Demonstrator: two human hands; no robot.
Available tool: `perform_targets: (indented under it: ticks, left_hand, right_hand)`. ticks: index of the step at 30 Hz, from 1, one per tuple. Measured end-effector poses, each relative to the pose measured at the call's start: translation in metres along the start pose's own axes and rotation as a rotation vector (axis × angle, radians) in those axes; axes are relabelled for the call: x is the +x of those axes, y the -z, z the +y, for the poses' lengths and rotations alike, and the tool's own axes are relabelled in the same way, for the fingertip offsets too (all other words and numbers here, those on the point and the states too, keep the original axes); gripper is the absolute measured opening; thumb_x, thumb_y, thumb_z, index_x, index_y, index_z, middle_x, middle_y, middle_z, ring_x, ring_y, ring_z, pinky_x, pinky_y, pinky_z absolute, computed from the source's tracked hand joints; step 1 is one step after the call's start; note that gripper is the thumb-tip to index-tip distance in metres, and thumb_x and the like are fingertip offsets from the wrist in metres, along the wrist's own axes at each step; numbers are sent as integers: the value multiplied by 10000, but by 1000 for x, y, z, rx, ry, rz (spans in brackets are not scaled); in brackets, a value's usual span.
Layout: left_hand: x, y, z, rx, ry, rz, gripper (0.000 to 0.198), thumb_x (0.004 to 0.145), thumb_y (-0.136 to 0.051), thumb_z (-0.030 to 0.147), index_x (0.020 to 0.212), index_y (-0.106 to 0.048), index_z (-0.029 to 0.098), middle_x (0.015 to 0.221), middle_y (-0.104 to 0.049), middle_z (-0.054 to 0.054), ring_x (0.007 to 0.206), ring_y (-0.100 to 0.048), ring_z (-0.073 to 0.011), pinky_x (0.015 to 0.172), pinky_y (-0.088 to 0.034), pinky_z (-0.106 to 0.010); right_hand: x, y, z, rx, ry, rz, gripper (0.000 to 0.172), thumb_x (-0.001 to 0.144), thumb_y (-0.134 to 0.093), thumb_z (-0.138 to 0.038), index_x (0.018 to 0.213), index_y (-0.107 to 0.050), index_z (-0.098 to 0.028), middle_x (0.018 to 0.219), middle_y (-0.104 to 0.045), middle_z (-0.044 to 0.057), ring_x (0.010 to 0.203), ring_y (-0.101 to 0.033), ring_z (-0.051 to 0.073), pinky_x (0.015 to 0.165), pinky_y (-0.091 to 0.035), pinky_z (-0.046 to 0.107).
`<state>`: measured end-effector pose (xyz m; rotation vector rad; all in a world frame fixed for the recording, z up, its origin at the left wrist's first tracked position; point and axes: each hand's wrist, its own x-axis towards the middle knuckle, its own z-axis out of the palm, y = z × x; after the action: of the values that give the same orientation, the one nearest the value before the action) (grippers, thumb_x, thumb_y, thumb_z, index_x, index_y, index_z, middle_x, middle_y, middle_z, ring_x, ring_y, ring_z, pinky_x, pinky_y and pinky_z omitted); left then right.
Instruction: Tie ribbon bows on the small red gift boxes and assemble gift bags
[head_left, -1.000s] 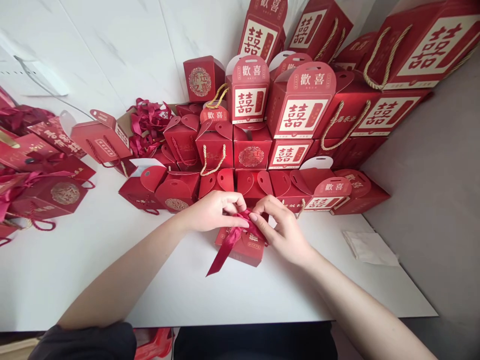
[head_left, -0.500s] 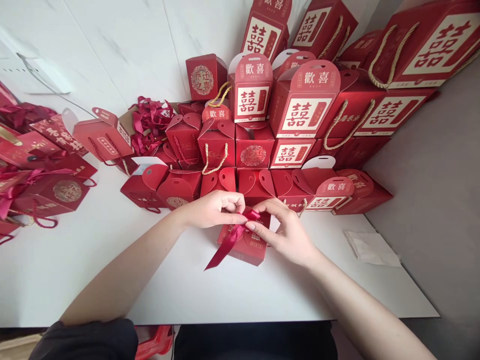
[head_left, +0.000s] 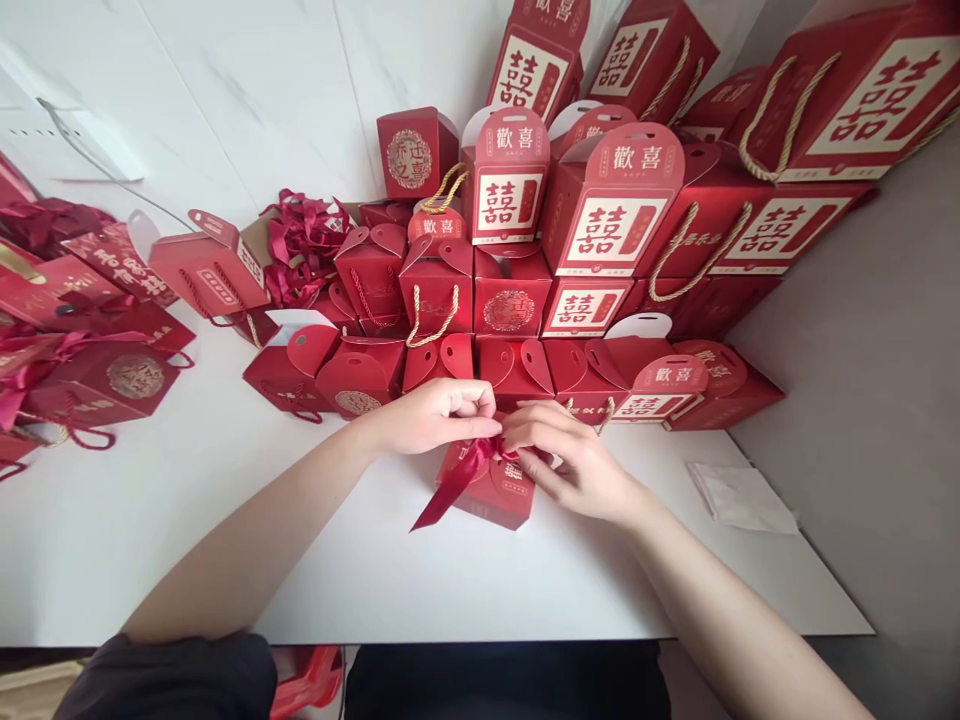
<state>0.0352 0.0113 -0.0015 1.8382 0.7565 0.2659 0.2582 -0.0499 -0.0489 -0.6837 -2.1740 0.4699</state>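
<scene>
A small red gift box (head_left: 491,505) stands on the white table between my hands, its top partly covered by them. A dark red satin ribbon (head_left: 455,488) sits at the box's top, one tail hanging down over the left side. My left hand (head_left: 444,412) is closed, thumb and forefinger pinched on the ribbon above the box. From the right, my right hand (head_left: 576,460) has its fingers curled and bunched at the ribbon's knot. The fingertips of both hands nearly meet, and the knot is mostly hidden behind them.
Rows of red gift boxes (head_left: 512,300) are stacked behind, against the tiled wall. Loose ribbons (head_left: 307,235) heap at the back left. Ribboned boxes (head_left: 124,385) lie at the far left. A white tissue (head_left: 742,497) rests near the right wall on the table (head_left: 360,580).
My right hand's thumb and fingers have shifted from holding a ribbon loop out to bunching closer at the knot. My left hand keeps its pinch, nearly in place.
</scene>
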Motion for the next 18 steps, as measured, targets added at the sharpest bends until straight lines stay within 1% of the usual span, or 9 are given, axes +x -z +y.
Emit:
perform_targets:
  ticks: [1, 3, 6, 8, 11, 15, 18]
  left_hand:
    - [0, -1, 0, 3, -2, 5, 274, 905, -593, 405, 815, -491, 167, 643, -513, 49, 557, -395, -72, 571, -321, -226]
    - [0, -2, 2, 9, -1, 13, 276, 904, -586, 410, 814, -493, 167, 638, -512, 48, 553, -394, -74, 565, -317, -229]
    - [-2, -3, 5, 36, 4, 16, 292, 828, -681, 401, 818, -503, 170, 675, -559, 38, 591, -456, -86, 587, -346, -234]
    - [-4, -5, 8, 62, 1, 20, 284, 773, -736, 345, 840, -519, 175, 744, -623, 23, 651, -522, -104, 630, -382, -243]
    - [-7, -8, 14, 115, 0, 44, 212, 772, -708, 268, 865, -539, 181, 792, -672, 13, 676, -562, -112, 656, -405, -251]
    - [-12, -17, 24, 214, 3, 117, 147, 774, -651, 205, 879, -548, 196, 810, -671, 23, 718, -597, -123, 645, -420, -241]
    - [-15, -27, 29, 336, -34, 210, 169, 761, -611, 144, 905, -557, 216, 836, -677, 44, 737, -611, -117, 649, -429, -230]
  right_hand:
    - [0, 1, -1, 6, 3, -11, 205, 903, -547, -64, 1023, -581, -227, 1051, -653, 53, 1014, -604, 182, 923, -453, 370]
    - [0, 0, -2, 33, -7, -20, 208, 893, -551, -69, 1031, -585, -220, 1072, -633, 68, 1039, -589, 193, 915, -465, 363]
    - [1, -1, -4, 103, -44, -14, 198, 891, -548, -74, 1022, -591, -217, 1067, -621, 71, 1017, -585, 190, 908, -480, 351]
    - [1, -2, -4, 121, -60, -6, 206, 883, -547, -63, 1008, -592, -221, 1051, -621, 64, 988, -587, 186, 887, -483, 343]
    - [2, -3, -4, 112, -81, 7, 200, 865, -574, -63, 979, -582, -227, 1027, -619, 50, 968, -582, 185, 882, -468, 348]
    - [2, -6, -6, 99, -154, 39, 154, 869, -604, -107, 950, -561, -230, 944, -618, 28, 898, -560, 178, 845, -448, 348]
    - [1, -10, -7, 126, -204, 74, 135, 880, -600, -132, 954, -546, -232, 918, -614, 19, 859, -559, 167, 818, -450, 334]
